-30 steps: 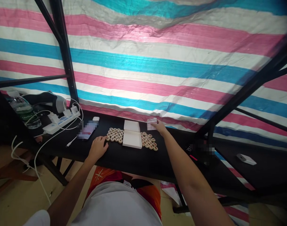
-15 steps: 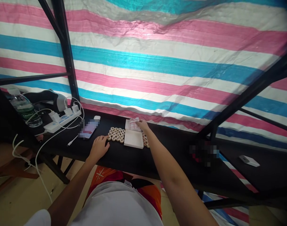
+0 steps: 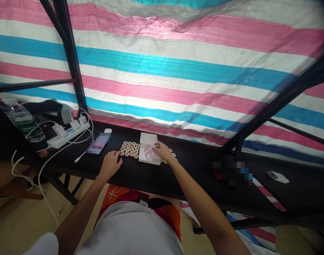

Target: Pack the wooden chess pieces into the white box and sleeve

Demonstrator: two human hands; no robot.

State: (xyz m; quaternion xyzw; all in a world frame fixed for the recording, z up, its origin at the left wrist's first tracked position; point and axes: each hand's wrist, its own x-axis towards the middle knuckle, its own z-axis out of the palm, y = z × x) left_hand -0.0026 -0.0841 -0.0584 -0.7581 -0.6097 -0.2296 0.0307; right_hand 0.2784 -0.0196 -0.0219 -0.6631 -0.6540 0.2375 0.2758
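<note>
My right hand [image 3: 163, 151] pinches a folded sheet with red lines [image 3: 150, 153], held over the lower half of an open white box [image 3: 149, 161]. The box's lid [image 3: 148, 138] lies folded back behind it. Left of the box sit several round wooden pieces with dark characters [image 3: 130, 149], packed in rows. More round pieces [image 3: 173, 155] lie to the right of the box, partly hidden by my right hand. My left hand [image 3: 111, 163] rests on the black table, fingers apart, fingertips beside the left group of pieces and holding nothing.
A phone [image 3: 98, 144] and a white cable end lie left of the pieces on the black table [image 3: 151, 179]. Farther left are a white power strip [image 3: 68, 136] with chargers and a water bottle [image 3: 26, 122]. A white device [image 3: 278, 176] is at the right; black metal posts flank the table.
My right hand has brought the sheet from over the lid toward me, over the box's lower half. More of the right-hand pieces show. My left hand stays beside the left group.
</note>
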